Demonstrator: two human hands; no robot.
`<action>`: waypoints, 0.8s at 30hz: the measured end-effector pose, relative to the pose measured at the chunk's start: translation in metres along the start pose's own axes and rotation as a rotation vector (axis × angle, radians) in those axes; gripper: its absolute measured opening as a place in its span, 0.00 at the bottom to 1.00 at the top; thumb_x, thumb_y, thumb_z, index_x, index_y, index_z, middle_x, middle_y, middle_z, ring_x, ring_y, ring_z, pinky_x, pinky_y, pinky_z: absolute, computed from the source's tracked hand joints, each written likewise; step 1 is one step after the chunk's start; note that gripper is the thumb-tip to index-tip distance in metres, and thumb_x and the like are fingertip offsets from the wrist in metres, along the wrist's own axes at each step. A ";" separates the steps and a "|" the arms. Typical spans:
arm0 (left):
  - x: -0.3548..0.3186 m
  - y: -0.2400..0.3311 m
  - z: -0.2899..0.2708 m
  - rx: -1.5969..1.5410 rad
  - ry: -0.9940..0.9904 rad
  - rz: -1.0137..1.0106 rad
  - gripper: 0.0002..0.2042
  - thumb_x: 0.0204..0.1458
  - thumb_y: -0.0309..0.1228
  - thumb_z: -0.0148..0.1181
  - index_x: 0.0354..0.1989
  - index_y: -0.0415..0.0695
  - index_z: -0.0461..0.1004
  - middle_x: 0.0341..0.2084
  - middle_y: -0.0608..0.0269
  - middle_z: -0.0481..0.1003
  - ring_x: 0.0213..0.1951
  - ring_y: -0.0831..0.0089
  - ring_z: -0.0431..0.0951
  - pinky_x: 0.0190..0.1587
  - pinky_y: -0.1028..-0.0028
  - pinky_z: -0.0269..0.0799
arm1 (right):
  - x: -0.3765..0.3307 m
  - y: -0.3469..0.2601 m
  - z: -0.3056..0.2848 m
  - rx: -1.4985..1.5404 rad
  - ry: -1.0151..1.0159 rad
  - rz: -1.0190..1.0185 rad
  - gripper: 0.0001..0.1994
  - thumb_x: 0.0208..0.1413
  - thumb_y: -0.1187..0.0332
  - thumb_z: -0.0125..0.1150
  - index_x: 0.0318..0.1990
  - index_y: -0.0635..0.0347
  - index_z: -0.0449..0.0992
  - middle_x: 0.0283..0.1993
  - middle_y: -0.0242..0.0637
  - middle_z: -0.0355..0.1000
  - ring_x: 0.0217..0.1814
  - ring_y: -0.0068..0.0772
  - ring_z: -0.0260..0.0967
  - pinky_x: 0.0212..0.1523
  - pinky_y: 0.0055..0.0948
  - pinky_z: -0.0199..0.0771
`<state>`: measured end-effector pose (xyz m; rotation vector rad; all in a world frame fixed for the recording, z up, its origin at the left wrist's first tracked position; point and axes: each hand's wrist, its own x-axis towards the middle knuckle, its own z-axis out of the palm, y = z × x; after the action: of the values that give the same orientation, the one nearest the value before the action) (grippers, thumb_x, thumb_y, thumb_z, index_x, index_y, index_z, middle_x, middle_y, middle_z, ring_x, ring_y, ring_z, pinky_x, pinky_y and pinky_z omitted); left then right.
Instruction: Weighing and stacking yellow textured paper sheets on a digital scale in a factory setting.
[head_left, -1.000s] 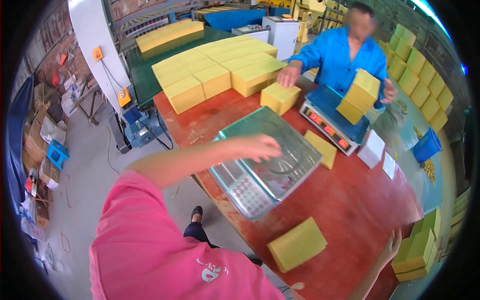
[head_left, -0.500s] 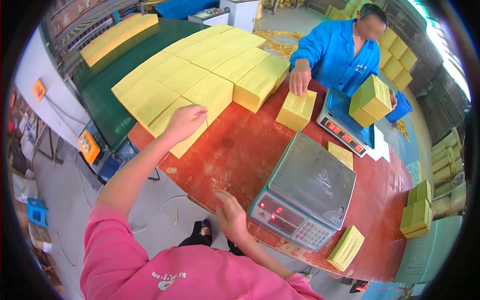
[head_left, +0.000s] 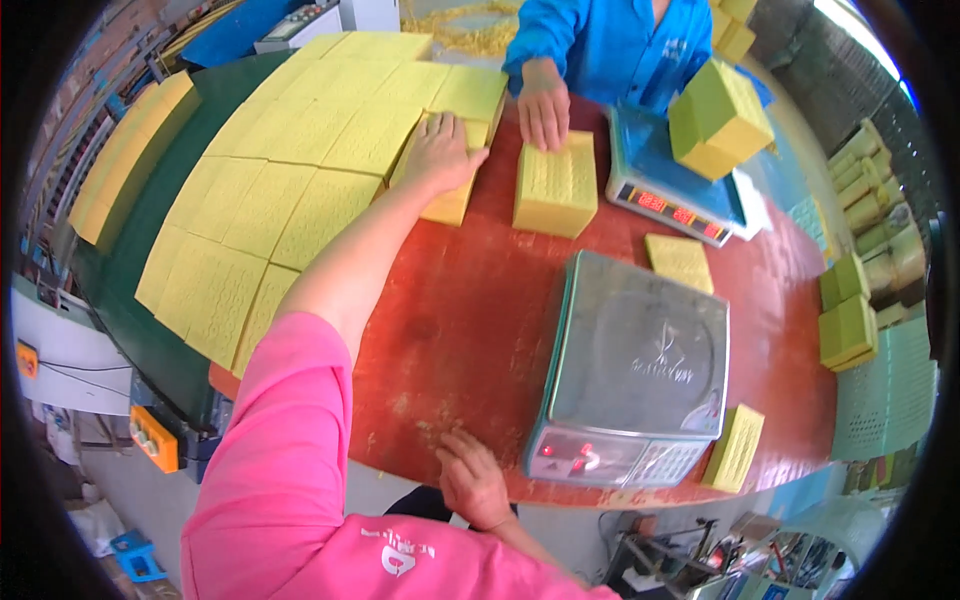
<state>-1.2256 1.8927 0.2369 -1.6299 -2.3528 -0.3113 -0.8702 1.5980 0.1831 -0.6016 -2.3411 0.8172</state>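
My left hand (head_left: pixel 440 158) reaches forward over the top of a yellow paper block (head_left: pixel 448 207) at the right end of the rows. Its thumb lies toward the block's right edge and its fingers toward the far end. More yellow paper blocks (head_left: pixel 310 125) stand packed side by side to the left. My right hand (head_left: pixel 472 480) rests at the front edge of the red table (head_left: pixel 430 340), fingers loosely bent and holding nothing. To its right stands a grey-topped digital scale (head_left: pixel 640 340) with nothing on its plate.
Across the table, a co-worker in blue (head_left: pixel 620 45) has a hand (head_left: pixel 545 105) on another block (head_left: pixel 556 190). Blocks (head_left: pixel 720 120) sit on a blue scale (head_left: pixel 640 150). A thin yellow piece (head_left: pixel 680 262) and a small block (head_left: pixel 735 450) lie near the grey scale. A green surface (head_left: pixel 130 290) borders the left.
My left hand has moved forward and right, from the near blocks onto the end block. My right hand has come down to the table edge. The view has shifted.
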 end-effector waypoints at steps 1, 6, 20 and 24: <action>0.001 0.003 0.003 -0.051 -0.008 0.011 0.36 0.60 0.54 0.43 0.65 0.33 0.57 0.67 0.44 0.56 0.70 0.53 0.52 0.71 0.56 0.45 | -0.001 -0.003 -0.001 -0.005 0.008 0.020 0.14 0.45 0.78 0.60 0.43 0.64 0.76 0.54 0.44 0.71 0.60 0.49 0.68 0.57 0.42 0.71; 0.000 -0.001 -0.003 -0.110 -0.139 0.002 0.38 0.55 0.56 0.50 0.63 0.33 0.61 0.64 0.43 0.60 0.67 0.52 0.57 0.69 0.57 0.49 | -0.001 -0.005 -0.003 0.015 0.051 0.019 0.13 0.44 0.81 0.60 0.40 0.64 0.75 0.51 0.44 0.72 0.57 0.50 0.70 0.54 0.42 0.73; -0.198 0.074 -0.074 -0.220 -0.053 0.199 0.38 0.48 0.48 0.59 0.63 0.32 0.59 0.63 0.43 0.60 0.65 0.50 0.59 0.68 0.58 0.52 | -0.054 -0.011 -0.010 0.481 -0.068 0.106 0.11 0.52 0.78 0.58 0.43 0.64 0.75 0.52 0.45 0.73 0.57 0.49 0.69 0.57 0.39 0.70; -0.318 0.099 -0.143 -0.173 -0.149 0.196 0.39 0.45 0.46 0.62 0.64 0.36 0.59 0.66 0.46 0.56 0.68 0.50 0.53 0.68 0.47 0.46 | -0.111 -0.005 0.003 1.376 -0.268 0.895 0.17 0.57 0.76 0.53 0.55 0.61 0.71 0.57 0.41 0.71 0.60 0.44 0.68 0.59 0.36 0.67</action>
<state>-1.0128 1.6010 0.2686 -2.0126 -2.2993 -0.3746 -0.7925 1.5295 0.1436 -0.8439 -1.0275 2.6065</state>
